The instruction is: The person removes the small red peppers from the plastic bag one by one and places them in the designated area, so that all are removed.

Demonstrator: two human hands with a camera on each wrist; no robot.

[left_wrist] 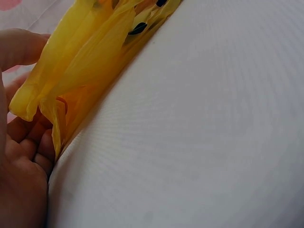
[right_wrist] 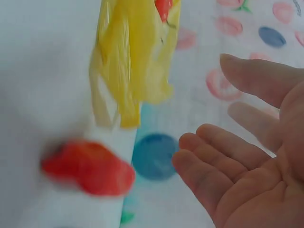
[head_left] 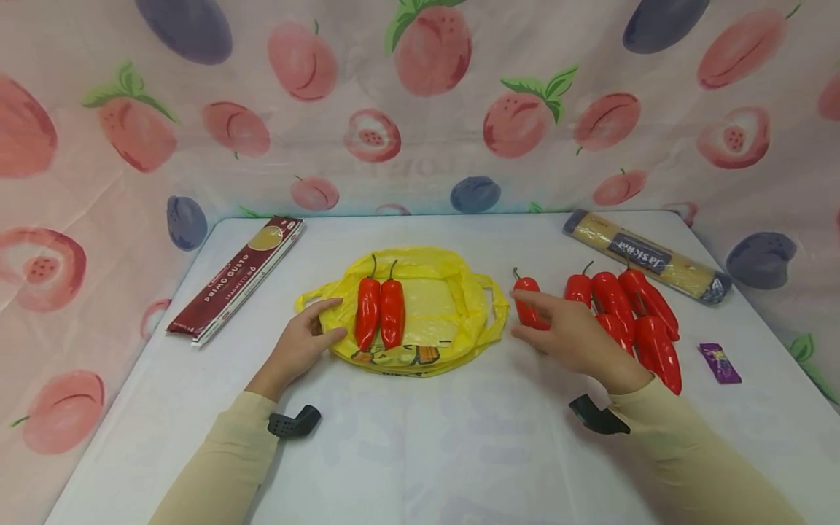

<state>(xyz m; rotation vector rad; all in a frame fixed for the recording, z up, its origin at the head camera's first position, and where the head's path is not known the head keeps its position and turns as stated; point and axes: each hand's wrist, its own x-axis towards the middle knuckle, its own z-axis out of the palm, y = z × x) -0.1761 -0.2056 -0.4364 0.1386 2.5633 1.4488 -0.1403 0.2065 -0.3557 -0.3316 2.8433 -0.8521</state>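
A yellow plastic bag (head_left: 426, 299) lies spread on the table, with two red peppers (head_left: 392, 313) side by side on its left part. My left hand (head_left: 302, 343) rests at the bag's left edge, its fingers loosely bent around the handle (left_wrist: 57, 99) without a visible pinch. To the right of the bag, my right hand (head_left: 571, 328) hovers by a single red pepper (head_left: 527, 313), partly covering it. In the right wrist view that pepper (right_wrist: 102, 171) looks blurred and apart from the spread thumb and fingers. Several more red peppers (head_left: 613, 299) lie in a pile beyond this hand.
A dark red spaghetti pack (head_left: 236, 281) lies at the back left of the white table (head_left: 407, 437). At the back right is a clear pasta pack (head_left: 646, 255), with a small purple wrapped packet (head_left: 720, 363) nearer the right edge. A fruit-print cloth (head_left: 420, 168) hangs behind.
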